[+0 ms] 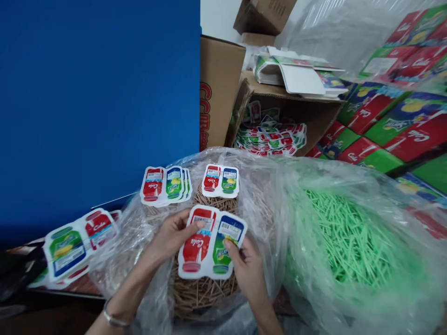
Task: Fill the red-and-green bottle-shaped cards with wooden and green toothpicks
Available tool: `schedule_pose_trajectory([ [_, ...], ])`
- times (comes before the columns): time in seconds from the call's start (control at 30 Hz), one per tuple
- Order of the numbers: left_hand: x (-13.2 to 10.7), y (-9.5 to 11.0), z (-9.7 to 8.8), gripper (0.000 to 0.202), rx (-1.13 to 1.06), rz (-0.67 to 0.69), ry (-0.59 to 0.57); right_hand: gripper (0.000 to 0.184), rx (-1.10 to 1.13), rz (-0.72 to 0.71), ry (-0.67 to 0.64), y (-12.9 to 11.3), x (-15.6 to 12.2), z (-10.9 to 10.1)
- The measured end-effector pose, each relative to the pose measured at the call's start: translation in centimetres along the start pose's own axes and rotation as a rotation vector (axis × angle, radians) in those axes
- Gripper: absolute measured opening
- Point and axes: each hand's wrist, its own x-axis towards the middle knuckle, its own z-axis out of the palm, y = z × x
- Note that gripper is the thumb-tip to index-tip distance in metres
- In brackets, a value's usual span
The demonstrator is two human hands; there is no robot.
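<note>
We're pinching a printed card (212, 242) with left hand (175, 236) and right hand (248, 264), both nearly closed, over brown sticks (202, 297); green sticks (349, 239) are lying right.

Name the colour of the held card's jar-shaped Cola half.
The Cola half is mostly red, shown in the head view.

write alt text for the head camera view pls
A person's left hand and right hand hold a white-edged card with a red Cola half and a green-and-blue half, above brown sticks in clear plastic. Similar cards lie nearby, with bright green sticks to the right.
</note>
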Motion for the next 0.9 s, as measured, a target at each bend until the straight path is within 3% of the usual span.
schedule_pose_trajectory([
  [0.1, -1.6, -2.1, -0.6, 0.032, -0.002, -0.166, -0.070, 0.031, -0.017, 0.026, -0.149, 0.4, -1.3, 0.4],
  [0.17, -2.8, -3.6, -1.4, 0.035, 0.051, -0.204, -0.076, 0.030, -0.122, -0.003, -0.316, 0.7, -2.2, -0.3],
  [0.23, -4.0, -5.2, -2.1, 0.039, 0.112, -0.220, -0.087, 0.032, -0.291, -0.089, -0.374, 1.2, -2.6, -1.7],
  [0.37, -6.1, -7.6, -2.0, 0.037, 0.286, -0.087, -0.175, 0.030, -0.742, -0.454, -0.159, 3.3, -2.0, -4.1],
  [0.47, -6.9, -8.4, -0.5, 0.028, 0.418, 0.055, -0.233, 0.040, -1.124, -0.657, -0.109, 4.7, -1.1, -3.9],
  [0.63, -7.0, -9.4, 1.4, 0.021, 0.507, 0.351, -0.346, 0.037, -1.518, -0.652, -0.091, 4.2, -0.1, -0.8],
  [0.77, -6.7, -10.5, 1.2, 0.022, 0.500, 0.414, -0.346, 0.033, -1.592, -0.618, -0.136, 2.8, 0.6, 0.7],
  [0.9, -6.6, -11.8, 0.8, 0.023, 0.539, 0.472, -0.373, 0.036, -1.608, -0.606, -0.133, 2.6, 0.7, 0.7],
])
